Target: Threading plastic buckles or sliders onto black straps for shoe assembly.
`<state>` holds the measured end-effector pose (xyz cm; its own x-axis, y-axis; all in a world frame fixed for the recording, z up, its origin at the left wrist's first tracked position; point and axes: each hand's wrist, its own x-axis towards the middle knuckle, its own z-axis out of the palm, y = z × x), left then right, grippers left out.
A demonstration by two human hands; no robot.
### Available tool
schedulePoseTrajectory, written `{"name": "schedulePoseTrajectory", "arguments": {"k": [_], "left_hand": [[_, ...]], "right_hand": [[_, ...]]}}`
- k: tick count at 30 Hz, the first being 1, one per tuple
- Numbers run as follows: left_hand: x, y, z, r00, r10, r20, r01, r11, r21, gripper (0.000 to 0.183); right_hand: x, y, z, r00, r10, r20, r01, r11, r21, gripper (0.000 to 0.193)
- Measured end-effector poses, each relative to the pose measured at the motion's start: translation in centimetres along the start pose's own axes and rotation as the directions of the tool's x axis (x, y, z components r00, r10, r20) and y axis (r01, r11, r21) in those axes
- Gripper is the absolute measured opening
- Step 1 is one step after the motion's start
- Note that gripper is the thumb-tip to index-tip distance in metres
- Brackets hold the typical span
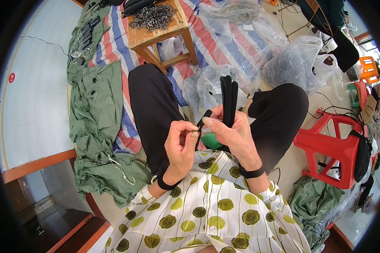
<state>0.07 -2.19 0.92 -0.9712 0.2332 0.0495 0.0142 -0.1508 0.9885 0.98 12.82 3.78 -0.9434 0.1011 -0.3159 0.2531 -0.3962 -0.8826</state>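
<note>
Close in front of my body, my left hand (180,143) pinches a narrow black strap (203,120) between thumb and fingertips. My right hand (237,137) grips the same strap near its upper end with thumb and forefinger. Several more black straps (229,99) are held in my right hand, standing upright out of its fingers. The two hands almost meet at the pinched strap. My left fingers hide its lower part, so I cannot make out any small piece there. Part of a green object (211,141) shows just behind my hands.
A wooden stool (158,36) ahead bears a heap of metal rings or hooks (153,17). Clear plastic bags (291,63) lie on the striped sheet (109,42) and tiles. Green cloth (95,97) spreads at left. A red plastic stool (329,147) lies tipped at right.
</note>
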Motion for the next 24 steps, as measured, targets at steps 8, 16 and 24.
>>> {"name": "schedulePoseTrajectory", "arguments": {"k": [8, 16, 24], "left_hand": [[0.0, -0.6, -0.2, 1.000, 0.006, 0.008, -0.006, 0.996, 0.095, 0.017], [-0.3, 0.2, 0.2, 0.997, -0.070, -0.031, 0.073, 0.994, 0.079, 0.018], [0.9, 0.8, 0.3, 0.985, -0.172, -0.018, 0.173, 0.976, 0.132, 0.011]], "right_hand": [[0.1, 0.3, -0.1, 0.999, -0.050, -0.015, 0.047, 0.979, -0.196, 0.014], [-0.6, 0.1, 0.6, 0.992, -0.108, -0.068, 0.088, 0.966, -0.245, 0.015], [0.3, 1.1, -0.4, 0.989, -0.145, -0.019, 0.130, 0.930, -0.344, 0.015]]}}
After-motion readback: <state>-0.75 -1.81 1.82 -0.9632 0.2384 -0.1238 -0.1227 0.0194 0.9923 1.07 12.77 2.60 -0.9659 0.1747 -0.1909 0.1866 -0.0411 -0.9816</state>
